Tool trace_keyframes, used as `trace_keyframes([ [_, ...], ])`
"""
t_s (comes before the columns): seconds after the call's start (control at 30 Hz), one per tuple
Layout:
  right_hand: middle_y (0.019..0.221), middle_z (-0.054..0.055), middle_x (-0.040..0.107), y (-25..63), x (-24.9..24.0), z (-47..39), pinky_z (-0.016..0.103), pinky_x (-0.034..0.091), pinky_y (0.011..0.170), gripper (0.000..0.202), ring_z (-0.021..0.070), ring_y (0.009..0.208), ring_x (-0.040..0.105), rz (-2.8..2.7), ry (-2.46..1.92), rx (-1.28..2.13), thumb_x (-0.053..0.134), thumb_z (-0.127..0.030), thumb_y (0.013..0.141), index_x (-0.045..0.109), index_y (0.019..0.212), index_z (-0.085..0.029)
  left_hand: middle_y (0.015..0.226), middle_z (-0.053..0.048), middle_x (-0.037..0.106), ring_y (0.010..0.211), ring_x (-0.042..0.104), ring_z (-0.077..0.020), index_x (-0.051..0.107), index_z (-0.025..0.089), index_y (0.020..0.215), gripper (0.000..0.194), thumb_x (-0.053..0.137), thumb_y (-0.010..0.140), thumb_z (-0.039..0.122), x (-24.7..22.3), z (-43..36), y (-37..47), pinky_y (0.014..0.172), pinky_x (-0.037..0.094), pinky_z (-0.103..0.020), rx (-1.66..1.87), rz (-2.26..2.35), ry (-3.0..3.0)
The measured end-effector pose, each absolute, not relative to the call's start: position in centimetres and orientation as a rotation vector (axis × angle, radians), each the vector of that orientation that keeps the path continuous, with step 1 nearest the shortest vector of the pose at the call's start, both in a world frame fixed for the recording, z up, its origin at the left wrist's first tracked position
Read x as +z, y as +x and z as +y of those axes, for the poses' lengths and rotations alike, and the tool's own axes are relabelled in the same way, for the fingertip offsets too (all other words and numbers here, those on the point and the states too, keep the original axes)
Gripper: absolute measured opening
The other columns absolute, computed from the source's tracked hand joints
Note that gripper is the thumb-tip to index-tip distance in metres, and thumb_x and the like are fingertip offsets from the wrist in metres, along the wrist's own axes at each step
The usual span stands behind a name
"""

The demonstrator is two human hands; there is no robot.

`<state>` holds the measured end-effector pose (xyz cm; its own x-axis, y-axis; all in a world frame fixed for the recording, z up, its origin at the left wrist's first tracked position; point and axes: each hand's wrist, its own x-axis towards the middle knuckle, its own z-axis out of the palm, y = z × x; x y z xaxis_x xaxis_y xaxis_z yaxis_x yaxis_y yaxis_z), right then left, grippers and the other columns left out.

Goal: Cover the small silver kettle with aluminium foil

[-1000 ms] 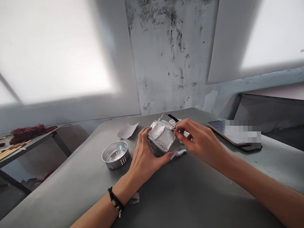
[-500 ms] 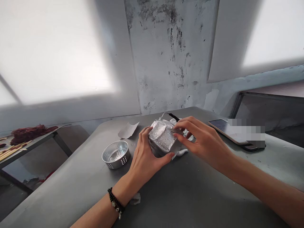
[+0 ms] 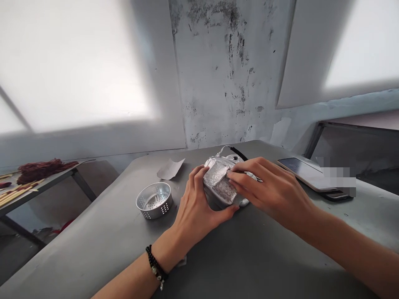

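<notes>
A small silver kettle (image 3: 220, 182) with hammered panels is tilted over the table, its side facing me. My left hand (image 3: 199, 203) wraps round it from the left, thumb along the lower edge. The kettle's wire handle with a black grip (image 3: 238, 153) rises behind it, beside a lid with a dark knob (image 3: 236, 158). My right hand (image 3: 271, 189) is closed in a pinch at the textured side, touching it. Between its fingertips is a small grey folded piece (image 3: 229, 171), mostly hidden. The spout shows partly below the right fingers.
A perforated metal strainer basket (image 3: 154, 201) stands left of the kettle, with a curled grey sheet (image 3: 171, 169) behind it. On the right lies a phone or tablet (image 3: 307, 174), partly pixelated. A side table at left bears reddish-brown yarn (image 3: 46, 169) and wooden sticks (image 3: 20, 193).
The view has shifted slightly. My right fingers have moved on the kettle's side and now cover more of the grey piece. My left hand keeps its hold.
</notes>
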<state>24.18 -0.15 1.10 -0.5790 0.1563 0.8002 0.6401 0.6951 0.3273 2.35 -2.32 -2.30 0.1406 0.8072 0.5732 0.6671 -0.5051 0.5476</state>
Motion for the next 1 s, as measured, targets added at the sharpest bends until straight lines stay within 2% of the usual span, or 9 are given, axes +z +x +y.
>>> trace_keyframes([
  [0.2,0.100,0.007,0.075,23.8,1.3,-0.7,0.037,0.052,0.070,0.027,0.0236,0.093,0.071,-2.125,-0.560,-0.851,0.059,0.005,0.095,0.067,0.106,-0.018,0.161,-0.014,0.038,0.142,0.053,-0.0400,0.030,0.034,0.149,0.101,0.092,0.071,0.048,-2.2,-2.4,2.6,0.103,0.059,-0.061,1.297,1.480,2.226],
  [0.5,0.095,0.008,0.073,23.2,0.8,-0.3,0.042,0.053,0.082,0.019,0.0250,0.090,0.068,-2.105,-0.489,-0.727,0.064,0.004,0.095,0.069,0.101,-0.013,0.161,-0.012,0.038,0.141,0.053,-0.0390,0.029,0.035,0.149,0.099,0.090,0.073,0.048,-2.2,-2.3,2.6,0.104,0.058,-0.060,1.265,1.521,2.173],
  [0.67,0.100,0.009,0.072,22.9,0.4,-0.2,0.040,0.055,0.081,0.023,0.0240,0.091,0.067,-2.075,-0.528,-0.598,0.062,0.005,0.095,0.067,0.102,-0.015,0.161,-0.012,0.038,0.141,0.052,-0.0398,0.027,0.036,0.150,0.099,0.089,0.073,0.050,-2.4,-2.3,2.6,0.103,0.057,-0.061,1.265,1.520,2.162],
  [0.8,0.102,0.007,0.072,22.6,0.2,-0.2,0.042,0.056,0.090,0.017,0.0237,0.095,0.069,-2.080,-0.482,-0.502,0.061,-0.002,0.100,0.066,0.105,-0.018,0.161,-0.012,0.038,0.142,0.052,-0.0397,0.027,0.035,0.148,0.097,0.088,0.074,0.048,-2.5,-2.2,2.5,0.105,0.056,-0.062,1.278,1.521,2.174],
  [0.9,0.106,0.007,0.073,22.5,0.3,-0.1,0.039,0.056,0.087,0.013,0.0229,0.097,0.069,-2.065,-0.528,-0.472,0.059,-0.008,0.104,0.066,0.109,-0.018,0.160,-0.012,0.038,0.142,0.052,-0.0393,0.027,0.036,0.149,0.098,0.088,0.074,0.051,-2.5,-2.2,2.5,0.107,0.055,-0.063,1.268,1.523,2.169],
  [1.0,0.103,0.007,0.073,22.5,0.3,-0.1,0.039,0.056,0.087,0.013,0.0230,0.095,0.069,-2.064,-0.524,-0.484,0.059,-0.007,0.103,0.066,0.107,-0.018,0.160,-0.012,0.038,0.144,0.050,-0.0396,0.027,0.036,0.149,0.097,0.088,0.074,0.050,-2.5,-2.2,2.5,0.107,0.055,-0.062,1.268,1.512,2.187],
])
